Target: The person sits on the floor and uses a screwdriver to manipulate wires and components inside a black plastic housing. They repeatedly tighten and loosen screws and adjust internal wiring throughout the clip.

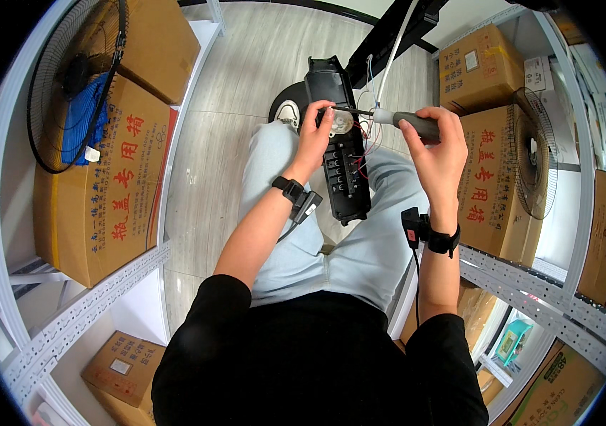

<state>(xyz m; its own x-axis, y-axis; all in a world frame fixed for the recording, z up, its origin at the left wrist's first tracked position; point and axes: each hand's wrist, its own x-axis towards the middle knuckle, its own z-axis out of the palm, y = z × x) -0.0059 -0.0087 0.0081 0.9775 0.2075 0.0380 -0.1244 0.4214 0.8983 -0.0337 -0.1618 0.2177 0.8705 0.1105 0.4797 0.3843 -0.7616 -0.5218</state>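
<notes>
A screwdriver (417, 124) with a grey handle and a dark shaft lies almost level in my right hand (441, 149), whose fingers are closed round the handle's end. Its shaft points left to my left hand (311, 138), where thumb and forefinger pinch at the tip. Whatever is in that pinch is too small to make out. Below the shaft, a long black plastic housing (349, 206) rests between my legs with its inside facing up. It holds a pale round part (341, 123), a row of black pieces and several thin red and blue wires.
A black stand post (395, 35) with a pale cable rises beyond the housing. Metal shelves (97, 305) with cardboard boxes (104, 177) flank me on both sides. A black fan grille (76, 78) leans at left, another grille (536, 153) at right. Strapped devices sit on both wrists.
</notes>
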